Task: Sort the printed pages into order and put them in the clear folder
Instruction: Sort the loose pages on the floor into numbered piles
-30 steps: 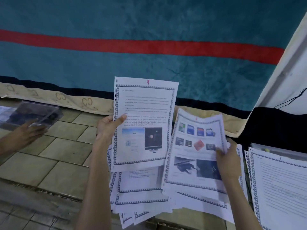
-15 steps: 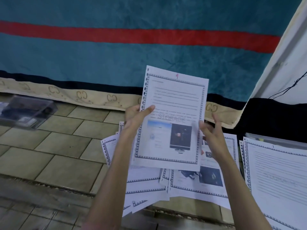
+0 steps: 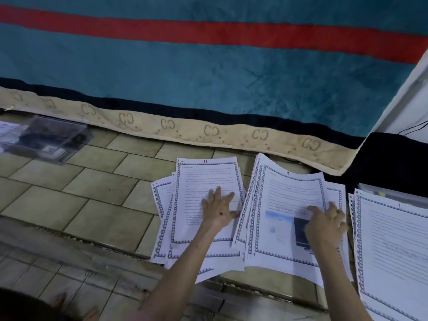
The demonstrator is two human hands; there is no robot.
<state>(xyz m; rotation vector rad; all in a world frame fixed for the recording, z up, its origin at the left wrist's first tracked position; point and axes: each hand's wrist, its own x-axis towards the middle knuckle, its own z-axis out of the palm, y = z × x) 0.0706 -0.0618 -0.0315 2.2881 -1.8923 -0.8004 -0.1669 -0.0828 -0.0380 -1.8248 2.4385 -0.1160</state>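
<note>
Printed pages with blue borders lie in loose piles on the tiled floor. The left pile has a text page marked 11 on top, and my left hand lies flat on it, fingers spread. The middle pile is topped by page 9, which has pictures, and my right hand presses on its right side. A third pile, topped by page 1, lies at the right edge. The clear folder rests on the floor far left, blurred.
A teal blanket with a red stripe and a beige trim hangs along the back. A dark cloth sits at the right behind the piles. A raised floor ridge runs across in front of the tiles.
Page 9, held up in both hands, has come down onto the middle pile. My left hand has let go and moved onto the left pile. Another person's hand at the folder is gone from view.
</note>
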